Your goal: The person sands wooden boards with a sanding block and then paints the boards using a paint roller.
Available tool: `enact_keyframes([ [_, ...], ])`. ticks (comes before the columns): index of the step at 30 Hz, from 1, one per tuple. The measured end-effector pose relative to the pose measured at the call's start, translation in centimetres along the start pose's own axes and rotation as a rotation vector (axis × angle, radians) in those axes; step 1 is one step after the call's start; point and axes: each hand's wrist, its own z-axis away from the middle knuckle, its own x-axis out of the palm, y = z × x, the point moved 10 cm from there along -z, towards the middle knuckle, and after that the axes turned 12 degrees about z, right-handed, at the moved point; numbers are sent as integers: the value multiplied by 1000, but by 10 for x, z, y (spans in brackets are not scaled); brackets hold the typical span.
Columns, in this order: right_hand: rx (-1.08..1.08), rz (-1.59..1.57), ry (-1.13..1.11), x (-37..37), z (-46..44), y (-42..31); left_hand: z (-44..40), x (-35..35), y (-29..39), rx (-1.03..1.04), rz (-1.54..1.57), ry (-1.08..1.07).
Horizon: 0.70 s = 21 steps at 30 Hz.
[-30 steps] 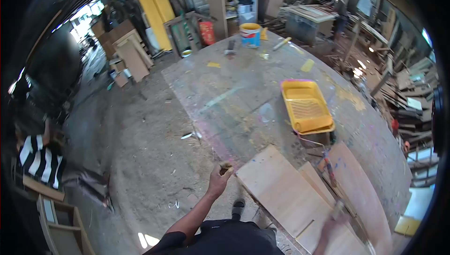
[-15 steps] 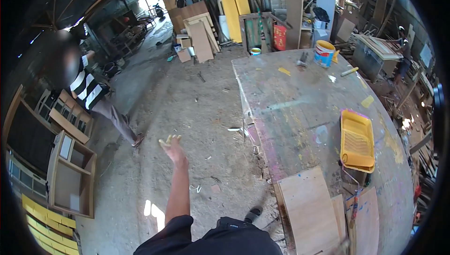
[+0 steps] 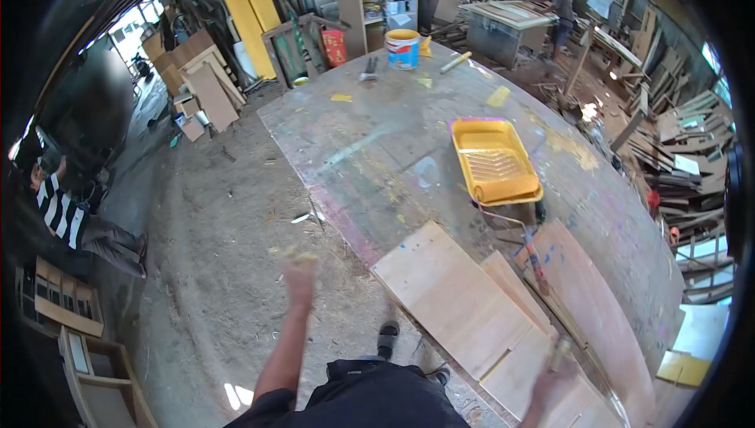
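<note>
My left hand (image 3: 299,271) is over the dirt floor, left of the worktable (image 3: 377,168); its fingers are smeared by motion. At the lower right, my right hand (image 3: 553,381) is closed round something small and yellowish that I cannot make out, over pale wooden panels (image 3: 452,294). A yellow paint tray (image 3: 494,162) lies further up the table, with a yellow roller (image 3: 507,191) across its near end. The roller's wire frame leads to a red and blue handle (image 3: 535,259) by a curved panel (image 3: 586,294).
A paint bucket (image 3: 402,51) and a brush (image 3: 369,70) stand at the table's far end. A person in a striped shirt (image 3: 61,212) is at the left, near wooden frames (image 3: 98,381). Another person (image 3: 560,15) is at a bench behind.
The view swung left, then back right. My left hand, curled near the panel's corner at first and then spread over the floor, is now blurred. My right hand has come back into view.
</note>
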Motion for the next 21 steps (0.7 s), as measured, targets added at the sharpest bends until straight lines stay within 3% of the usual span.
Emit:
enact_keyframes([
  [1,-12,149,-52,3,4,46,-6,-39,5,-141,-39,145],
  [2,158,168,129,-1,15,93,-24,-92,-51,-123,38,211],
  [3,163,173,130,1,17,100,-50,-154,-147,-259,256,135],
  [4,183,76,52,2,12,96,-36,-181,-139,-392,375,346],
  [5,205,-23,-26,3,8,86,-16,-201,-128,-525,490,555],
  [6,226,-84,-126,9,6,62,-14,-206,-126,-520,497,546],
  [7,16,-243,-14,-21,-2,9,-4,-228,-129,-517,439,657],
  [9,-83,-524,-72,-14,7,-52,20,-240,-130,-502,380,759],
  [11,-231,-517,-214,-33,7,-79,25,-184,-117,-372,398,294],
  [12,-191,-373,-222,-7,19,-45,38,-160,-99,-375,393,271],
  [15,213,28,-79,51,47,145,109,-25,-7,-411,343,-61],
  [16,195,276,57,39,51,188,134,9,30,-261,206,-221],
  [18,352,235,-82,7,41,227,190,72,107,109,-58,-495],
  [19,330,95,-67,24,43,218,223,104,138,318,-187,-603],
  [21,370,-196,-151,26,39,157,269,158,158,379,-204,-747],
])
